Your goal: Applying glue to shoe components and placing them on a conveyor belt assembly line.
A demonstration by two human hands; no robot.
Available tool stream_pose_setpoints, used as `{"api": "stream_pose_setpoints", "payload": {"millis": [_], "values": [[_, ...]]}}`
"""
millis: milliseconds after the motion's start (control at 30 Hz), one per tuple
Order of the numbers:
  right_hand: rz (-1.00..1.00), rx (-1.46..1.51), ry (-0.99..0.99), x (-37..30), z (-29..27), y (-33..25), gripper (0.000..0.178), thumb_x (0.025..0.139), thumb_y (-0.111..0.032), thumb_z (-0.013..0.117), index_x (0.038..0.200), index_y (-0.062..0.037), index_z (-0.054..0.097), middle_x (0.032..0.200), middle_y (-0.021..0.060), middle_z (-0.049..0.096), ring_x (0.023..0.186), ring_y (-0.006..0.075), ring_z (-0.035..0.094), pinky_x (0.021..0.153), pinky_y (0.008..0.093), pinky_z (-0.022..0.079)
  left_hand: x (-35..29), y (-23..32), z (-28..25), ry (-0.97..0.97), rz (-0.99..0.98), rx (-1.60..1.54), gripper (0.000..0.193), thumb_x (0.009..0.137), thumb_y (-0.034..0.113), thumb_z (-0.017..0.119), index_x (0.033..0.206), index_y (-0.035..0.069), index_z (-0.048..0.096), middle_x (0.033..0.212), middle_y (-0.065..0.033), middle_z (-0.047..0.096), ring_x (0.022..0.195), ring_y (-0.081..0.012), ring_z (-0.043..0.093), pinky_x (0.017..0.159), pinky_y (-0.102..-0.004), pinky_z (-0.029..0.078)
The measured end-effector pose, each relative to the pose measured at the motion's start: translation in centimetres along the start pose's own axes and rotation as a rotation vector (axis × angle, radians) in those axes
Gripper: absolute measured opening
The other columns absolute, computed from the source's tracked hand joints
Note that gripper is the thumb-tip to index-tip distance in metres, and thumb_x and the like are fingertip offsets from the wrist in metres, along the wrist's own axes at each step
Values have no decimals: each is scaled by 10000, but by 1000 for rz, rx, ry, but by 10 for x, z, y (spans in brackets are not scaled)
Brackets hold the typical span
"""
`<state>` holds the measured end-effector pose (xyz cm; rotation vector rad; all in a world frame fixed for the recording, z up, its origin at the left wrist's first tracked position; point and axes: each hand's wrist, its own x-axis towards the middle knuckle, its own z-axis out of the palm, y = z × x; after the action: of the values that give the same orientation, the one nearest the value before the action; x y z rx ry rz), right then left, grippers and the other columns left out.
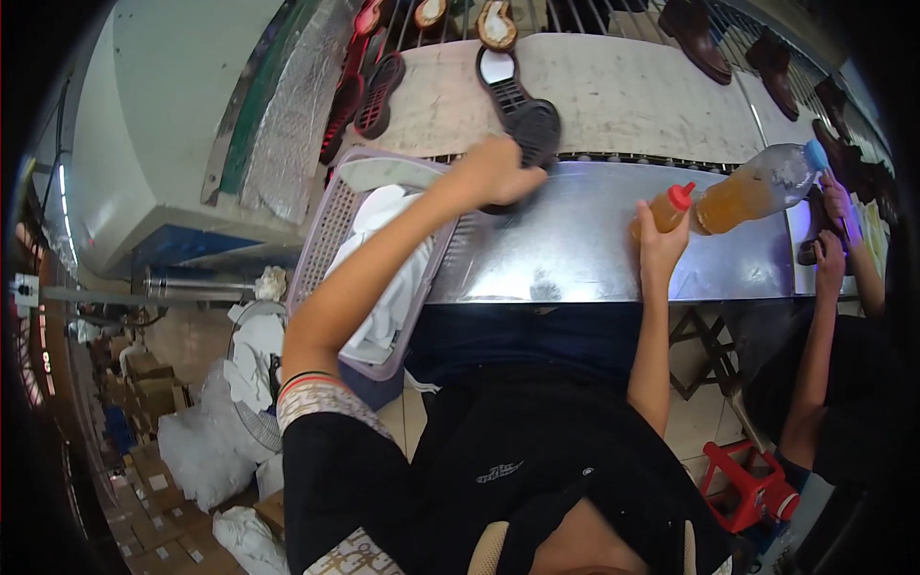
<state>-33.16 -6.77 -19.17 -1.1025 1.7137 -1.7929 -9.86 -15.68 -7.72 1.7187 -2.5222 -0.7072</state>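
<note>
My left hand point(496, 172), a little blurred, is closed round a black shoe sole point(537, 129) above the far edge of the metal table. Part of the sole is hidden behind my fingers. Just beyond it, another dark sole point(500, 72) with a white heel patch lies on the pale conveyor belt. My right hand point(663, 241) grips a small squeeze bottle point(665, 208) with a red nozzle cap and amber liquid inside. Beside that bottle, a large clear bottle point(757, 187) with a blue cap lies tilted, partly filled with amber liquid.
A lilac basket point(309, 251) of white pieces stands at the left of the metal table point(546, 264). More soles point(380, 94) lie at the belt's left edge. Brown shoes point(695, 38) sit on the far right rack. Another person's hands point(832, 257) work at the right.
</note>
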Motion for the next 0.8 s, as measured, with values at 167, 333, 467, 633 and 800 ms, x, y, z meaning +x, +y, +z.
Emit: {"api": "stream_pose_setpoints", "payload": {"millis": [167, 333, 467, 633, 800], "values": [[-30, -40, -17, -5, 5, -1, 383, 737, -216, 741, 991, -20, 532, 895, 82, 597, 807, 173, 574, 746, 310, 463, -1, -5, 86, 202, 55, 161, 771, 782, 396, 535, 1135, -273, 387, 1022, -399, 494, 921, -475, 541, 833, -443, 469], [-28, -48, -28, -5, 4, 4, 386, 749, -208, 732, 1018, -19, 529, 912, 75, 592, 826, 171, 569, 763, 300, 457, -33, 0, 104, 209, 92, 71, 706, 812, 393, 519, 1087, -253, 446, 1045, -401, 487, 935, -463, 542, 840, -467, 461], [-47, -112, -3, 1, -3, 7, 381, 762, -195, 720, 1040, -19, 528, 919, 68, 588, 839, 164, 565, 769, 294, 452, -84, 20, 46, 307, 163, 338, 509, 804, 356, 521, 1086, -67, 557, 1241, -250, 480, 1139, -395, 464, 975, -578, 308], [-76, -97, -19, 0, 5, -5, 371, 741, -220, 741, 973, -13, 538, 857, 73, 604, 765, 161, 571, 711, 308, 465, -76, -71, 43, 543, -32, 581, 406, 768, 209, 581, 1139, 44, 578, 1305, -119, 486, 1251, -341, 385, 1042, -593, 195], [-49, -77, 0, -2, 5, 9, 379, 721, -214, 758, 960, -16, 541, 852, 76, 615, 755, 157, 582, 697, 305, 474, -83, -127, -3, 718, -45, -198, 352, 870, 196, 475, 1160, 3, 526, 1121, -223, 577, 1104, -360, 521, 974, -470, 363]]}}
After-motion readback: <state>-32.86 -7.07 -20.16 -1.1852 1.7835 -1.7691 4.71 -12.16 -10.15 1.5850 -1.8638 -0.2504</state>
